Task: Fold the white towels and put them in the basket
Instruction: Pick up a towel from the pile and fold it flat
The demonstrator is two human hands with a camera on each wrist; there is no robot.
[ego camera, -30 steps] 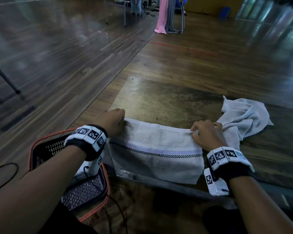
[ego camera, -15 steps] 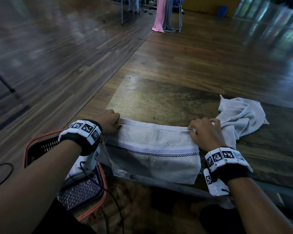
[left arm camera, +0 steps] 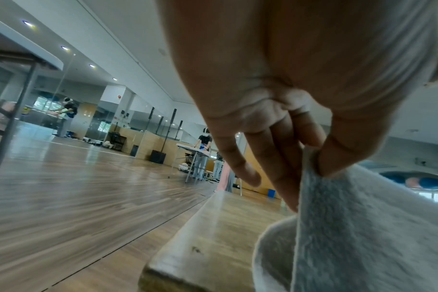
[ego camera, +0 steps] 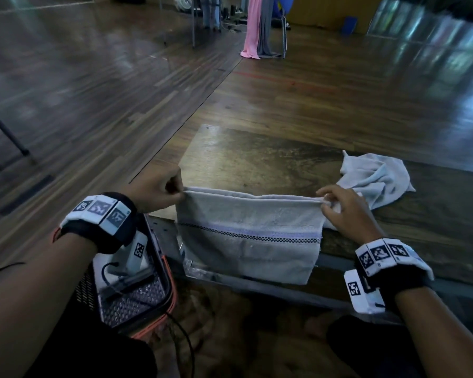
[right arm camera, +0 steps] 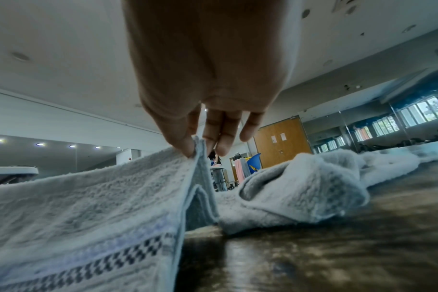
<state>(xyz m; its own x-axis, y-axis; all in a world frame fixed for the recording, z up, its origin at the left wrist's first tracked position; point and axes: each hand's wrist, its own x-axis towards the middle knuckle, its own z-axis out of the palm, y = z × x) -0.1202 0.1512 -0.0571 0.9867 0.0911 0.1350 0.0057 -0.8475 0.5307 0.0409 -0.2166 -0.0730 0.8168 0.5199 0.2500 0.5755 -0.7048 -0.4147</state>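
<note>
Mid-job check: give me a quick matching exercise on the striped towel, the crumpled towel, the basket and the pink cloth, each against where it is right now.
Things:
1. striped towel
2. crumpled towel
3. basket
4. pink cloth

Places:
A. on the floor below the table's near left corner
B. hanging far back in the room
C. pinched at its top corners by the left hand and right hand
D. loose on the table, right of the hands

Pairs: 1-C, 2-D, 3-A, 4-B
</note>
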